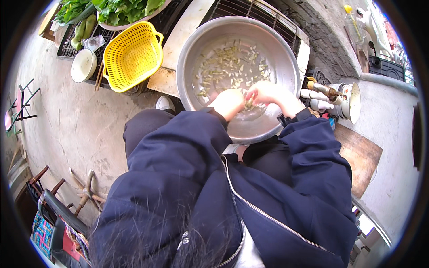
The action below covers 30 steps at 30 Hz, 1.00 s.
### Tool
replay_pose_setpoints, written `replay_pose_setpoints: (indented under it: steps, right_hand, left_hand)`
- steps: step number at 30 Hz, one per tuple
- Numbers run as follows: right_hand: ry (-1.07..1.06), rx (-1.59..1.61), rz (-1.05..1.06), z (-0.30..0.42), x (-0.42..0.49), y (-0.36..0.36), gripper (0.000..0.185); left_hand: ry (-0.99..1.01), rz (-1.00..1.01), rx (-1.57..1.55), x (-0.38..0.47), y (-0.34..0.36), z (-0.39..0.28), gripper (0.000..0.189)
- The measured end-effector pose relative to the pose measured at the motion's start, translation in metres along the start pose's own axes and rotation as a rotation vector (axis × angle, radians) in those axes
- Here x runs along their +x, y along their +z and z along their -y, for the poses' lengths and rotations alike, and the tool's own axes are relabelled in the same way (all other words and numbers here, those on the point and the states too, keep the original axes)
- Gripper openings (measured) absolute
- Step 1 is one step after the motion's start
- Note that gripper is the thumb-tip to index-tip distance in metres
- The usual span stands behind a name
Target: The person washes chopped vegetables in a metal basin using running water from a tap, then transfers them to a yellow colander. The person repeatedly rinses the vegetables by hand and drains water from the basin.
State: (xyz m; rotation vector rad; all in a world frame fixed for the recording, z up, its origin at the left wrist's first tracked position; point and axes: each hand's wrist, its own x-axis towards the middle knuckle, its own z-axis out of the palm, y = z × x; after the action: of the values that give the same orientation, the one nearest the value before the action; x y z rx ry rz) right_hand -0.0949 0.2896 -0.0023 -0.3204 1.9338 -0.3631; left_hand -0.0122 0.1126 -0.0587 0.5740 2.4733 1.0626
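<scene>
A wide metal basin (291, 72) holds water with many small pale green and whitish vegetable pieces (234, 60) spread in it. Both hands are in the lower part of the basin, close together. My left hand (229, 100) is at the water, its fingertips turned inward and mostly hidden. My right hand (263, 92) faces it, with bent fingers on some of the pale green pieces. Whether the left fingers hold any pieces cannot be made out. Both wrists come out of dark blue jacket sleeves.
Left of the basin is a yellow plastic colander (132, 57), beside a white enamel bowl (83, 66) and chopsticks (99, 76). Leafy greens fill a large bowl (134, 24) behind. To the right stand stacked enamel pots (352, 102) and a wooden board (358, 157).
</scene>
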Motion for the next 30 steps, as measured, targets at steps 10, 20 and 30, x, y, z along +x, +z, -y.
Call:
replay_pose_setpoints:
  steps: [10,20,30]
  right_hand:
    - [-0.361,-0.127,-0.677,0.035,0.06,-0.032,0.038]
    - [-0.398,-0.359,-0.632,0.05,0.105,-0.014,0.051]
    - [-0.19,-0.398,0.051,0.006,0.042,0.005,0.034]
  left_hand:
    - [-0.794,-0.029,0.356,0.031,-0.011,-0.045,0.034]
    - [-1.099,-0.094,0.355,0.045,0.03,-0.009,0.067]
    - [0.027,-0.068,-0.011,-0.009,-0.052,-0.021,0.015]
